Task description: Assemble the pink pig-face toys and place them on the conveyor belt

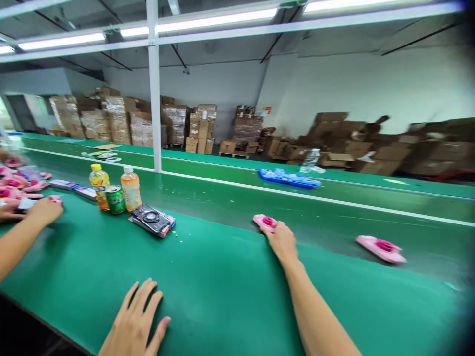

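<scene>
My right hand (pixel 284 243) reaches out to the edge of the conveyor belt and grips a pink plastic part (pixel 265 223) with a darker pink round centre. Its fingertips are partly hidden behind the hand. Farther right on the belt lies a second pink part (pixel 382 248) of the same look, apart from my hand. My left hand (pixel 134 316) rests low over the green table (pixel 208 282), palm down, fingers spread, holding nothing. A phone with a dark case (pixel 151 219) lies on a small box beyond it.
Drinks stand at the left: a yellow-capped bottle (pixel 99 187), a green can (pixel 115 200) and an orange bottle (pixel 131 189). At far left, a co-worker's hands (pixel 45 211) are beside piled pink parts (pixel 18 184). A blue tray (pixel 288 178) sits across the belt; a white post (pixel 154 99) rises behind.
</scene>
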The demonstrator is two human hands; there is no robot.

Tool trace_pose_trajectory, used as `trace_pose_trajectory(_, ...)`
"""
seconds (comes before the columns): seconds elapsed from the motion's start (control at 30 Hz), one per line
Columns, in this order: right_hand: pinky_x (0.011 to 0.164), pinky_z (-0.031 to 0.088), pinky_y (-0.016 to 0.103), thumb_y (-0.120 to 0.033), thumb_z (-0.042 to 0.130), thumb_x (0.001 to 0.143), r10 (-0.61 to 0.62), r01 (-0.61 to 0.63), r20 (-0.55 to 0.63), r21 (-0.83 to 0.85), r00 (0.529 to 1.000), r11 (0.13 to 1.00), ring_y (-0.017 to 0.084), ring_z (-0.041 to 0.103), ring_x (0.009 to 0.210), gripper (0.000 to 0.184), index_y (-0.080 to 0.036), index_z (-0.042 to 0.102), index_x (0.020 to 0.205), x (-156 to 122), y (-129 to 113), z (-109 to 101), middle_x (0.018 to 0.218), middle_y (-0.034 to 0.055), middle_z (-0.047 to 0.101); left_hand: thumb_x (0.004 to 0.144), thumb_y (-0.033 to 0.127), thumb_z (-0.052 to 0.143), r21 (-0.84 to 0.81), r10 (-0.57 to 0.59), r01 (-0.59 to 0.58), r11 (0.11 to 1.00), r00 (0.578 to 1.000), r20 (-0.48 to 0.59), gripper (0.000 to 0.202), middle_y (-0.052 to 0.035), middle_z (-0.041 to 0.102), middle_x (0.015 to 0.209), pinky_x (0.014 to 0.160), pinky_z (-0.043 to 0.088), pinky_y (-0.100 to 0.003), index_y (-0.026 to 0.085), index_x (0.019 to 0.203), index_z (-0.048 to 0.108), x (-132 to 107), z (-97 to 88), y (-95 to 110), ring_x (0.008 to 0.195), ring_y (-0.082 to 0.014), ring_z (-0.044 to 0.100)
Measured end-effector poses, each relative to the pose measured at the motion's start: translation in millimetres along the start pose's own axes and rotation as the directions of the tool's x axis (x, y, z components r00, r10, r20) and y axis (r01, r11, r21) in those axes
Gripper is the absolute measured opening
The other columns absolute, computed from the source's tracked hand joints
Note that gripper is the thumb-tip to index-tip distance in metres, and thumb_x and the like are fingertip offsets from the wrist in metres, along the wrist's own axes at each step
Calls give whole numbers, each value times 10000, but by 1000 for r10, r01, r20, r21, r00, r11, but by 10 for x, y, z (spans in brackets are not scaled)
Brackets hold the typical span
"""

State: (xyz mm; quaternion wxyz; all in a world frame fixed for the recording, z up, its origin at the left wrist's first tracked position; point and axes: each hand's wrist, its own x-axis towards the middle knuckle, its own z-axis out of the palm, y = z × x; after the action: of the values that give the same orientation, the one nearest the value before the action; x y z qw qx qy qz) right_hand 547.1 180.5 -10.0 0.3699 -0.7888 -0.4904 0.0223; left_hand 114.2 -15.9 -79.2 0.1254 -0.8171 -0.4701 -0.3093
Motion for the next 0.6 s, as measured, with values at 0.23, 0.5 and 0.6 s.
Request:
trace_pose_trajectory(0.23,1041,364,611,-557,632,861,-27,13,-122,-116,992,993,538,410,1376,924,67,325,1469,-9,180,192,1436,463,407,1000,324,526,48,-119,112,993,977,177,311,-73,683,1360,1113,512,-473,249,1275,651,95,-142,150,1259,-282,643)
trace_pose_trajectory(0.5,1047,329,694,-748,254,862,-62,38,-88,-254,994,967,545,372,1406,1048,117,471,1413,-230,526,289,1423,447,438,1028,618,345,-16,-270,302,953,873,406,636,-124,331,1645,1200,260,-720,280,1565,397,163,-259,227,1523,-397,279)
trace_pose_trajectory(0.6,1027,370,685,-716,289,799,-123,116,-5,-286,992,951,515,512,1307,887,-65,673,1265,-323,677,141,1362,340,571,1020,647,321,-76,-280,349,934,848,450,674,-135,287,1658,1227,197,-706,272,1576,377,211,-330,228,1541,-388,223)
